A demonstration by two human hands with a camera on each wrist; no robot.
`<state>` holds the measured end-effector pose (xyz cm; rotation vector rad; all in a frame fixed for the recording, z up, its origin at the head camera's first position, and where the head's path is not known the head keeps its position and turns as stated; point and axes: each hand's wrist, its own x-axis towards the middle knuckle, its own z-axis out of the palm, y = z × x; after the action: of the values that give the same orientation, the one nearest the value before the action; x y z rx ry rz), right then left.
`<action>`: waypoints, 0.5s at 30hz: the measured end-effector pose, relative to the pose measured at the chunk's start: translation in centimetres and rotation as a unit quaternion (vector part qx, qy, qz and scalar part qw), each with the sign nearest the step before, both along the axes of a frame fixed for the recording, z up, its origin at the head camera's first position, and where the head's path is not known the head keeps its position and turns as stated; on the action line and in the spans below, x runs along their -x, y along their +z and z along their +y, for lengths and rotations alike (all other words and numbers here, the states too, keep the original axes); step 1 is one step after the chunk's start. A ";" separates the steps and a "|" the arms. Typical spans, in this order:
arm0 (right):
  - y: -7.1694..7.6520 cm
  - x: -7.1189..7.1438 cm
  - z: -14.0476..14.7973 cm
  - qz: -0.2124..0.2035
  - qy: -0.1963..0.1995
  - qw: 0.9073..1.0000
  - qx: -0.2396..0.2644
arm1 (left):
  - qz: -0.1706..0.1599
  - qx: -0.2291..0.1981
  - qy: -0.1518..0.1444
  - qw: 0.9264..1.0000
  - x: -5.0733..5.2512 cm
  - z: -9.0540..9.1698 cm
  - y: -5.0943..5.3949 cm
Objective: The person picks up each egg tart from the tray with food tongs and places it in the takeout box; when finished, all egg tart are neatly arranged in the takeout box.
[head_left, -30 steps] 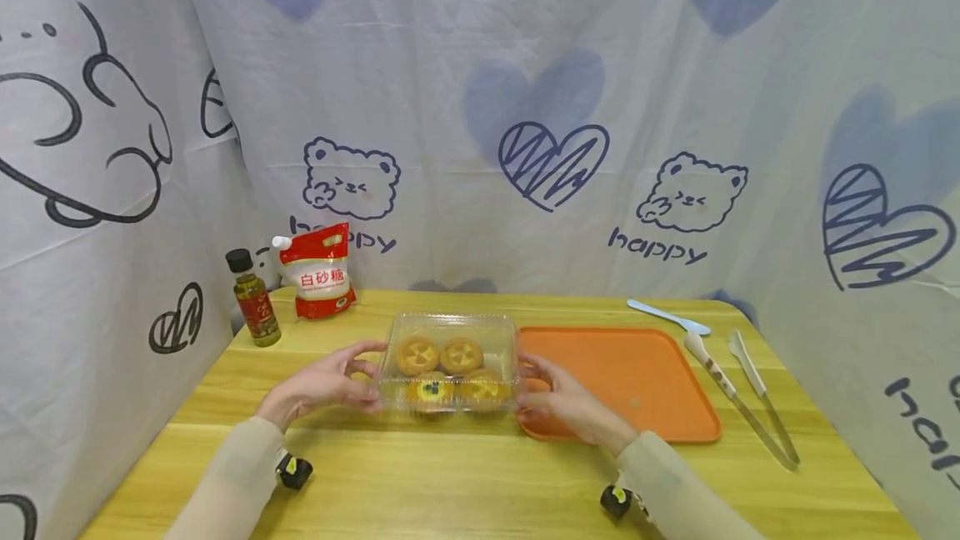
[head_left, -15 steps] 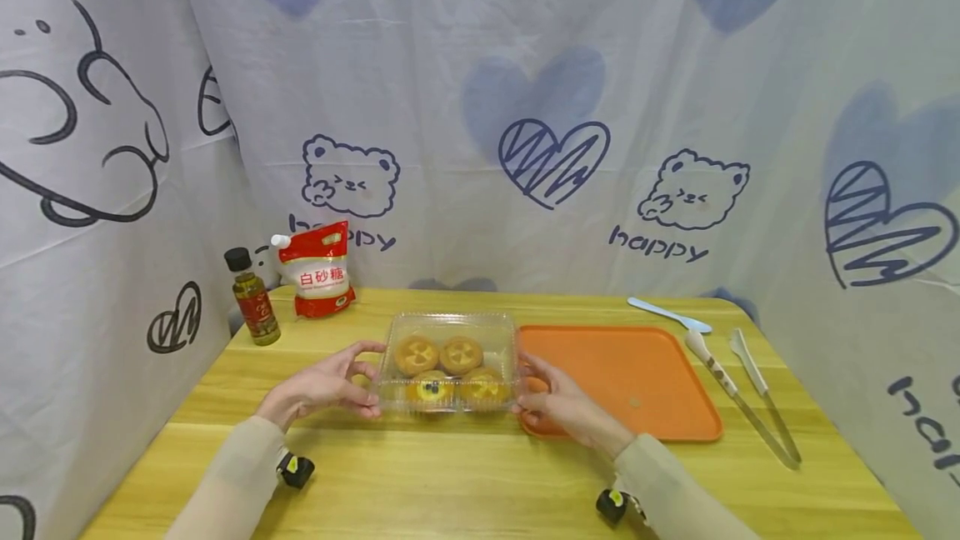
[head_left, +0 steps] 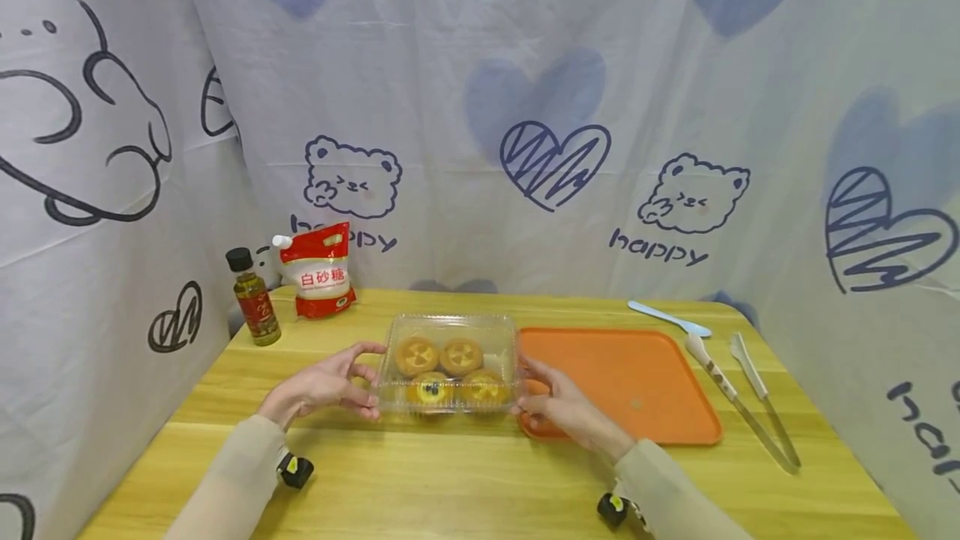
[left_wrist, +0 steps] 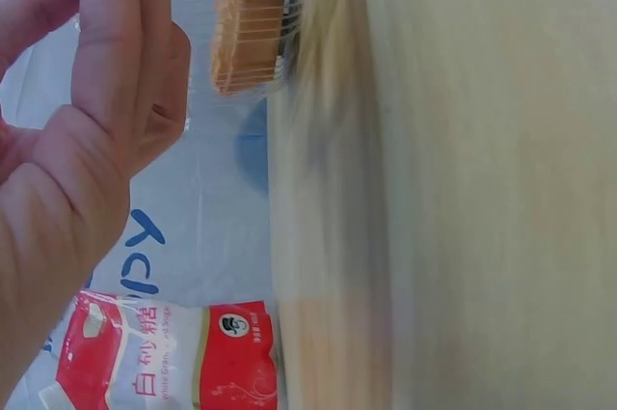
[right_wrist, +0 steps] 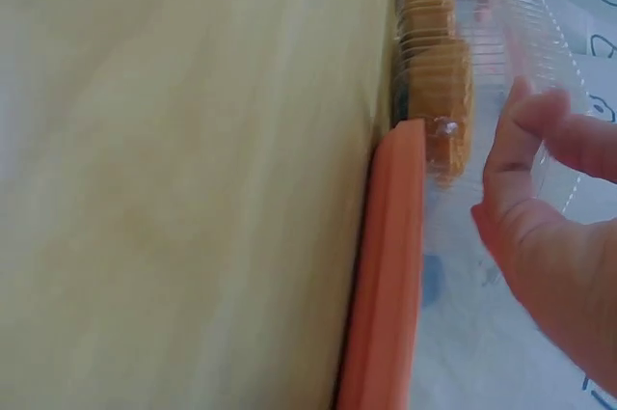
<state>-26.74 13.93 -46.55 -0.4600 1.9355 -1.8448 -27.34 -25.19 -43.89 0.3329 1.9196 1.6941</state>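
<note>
A clear plastic clamshell box (head_left: pixel 497 342) stands at mid-table with its lid down. Inside are several round golden egg tarts (head_left: pixel 417 354), one of the front ones topped with dark berries. My left hand (head_left: pixel 322 386) holds the box's left side, thumb at the front corner and fingers farther back. On the opposite side, my right hand (head_left: pixel 566 411) grips the box's edge. In the right wrist view, the right thumb and a finger pinch the clear rim (right_wrist: pixel 545 34). The left fingertips run out of the left wrist view.
An orange tray (head_left: pixel 622 373) lies right of the box, partly behind my right hand. Beyond it are a light-blue spatula (head_left: pixel 667 317) and tongs (head_left: pixel 738 390). A sugar bag (head_left: pixel 322 273) and an oil bottle (head_left: pixel 255 302) stand back left. Printed curtains surround the table.
</note>
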 end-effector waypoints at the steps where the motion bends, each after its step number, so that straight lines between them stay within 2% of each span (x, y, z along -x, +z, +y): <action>1: -0.1 0.0 0.1 0.001 0.000 1.000 0.003 | -0.005 -0.005 0.001 1.000 0.0 0.0 -0.1; 6: -0.3 0.3 0.4 0.014 0.004 1.000 0.003 | -0.014 -0.009 -0.001 1.000 0.2 -0.2 -0.1; 12: -0.1 0.7 1.1 0.030 0.012 0.999 -0.027 | 0.001 0.006 -0.015 1.000 0.1 -0.6 -0.2; 15: 0.2 0.8 1.5 0.060 0.008 0.996 -0.058 | 0.018 0.019 -0.009 1.000 0.2 -0.9 -0.3</action>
<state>-27.55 15.45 -46.34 -0.5600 2.0980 -1.7200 -27.54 -26.08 -44.14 0.3672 1.9658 1.6488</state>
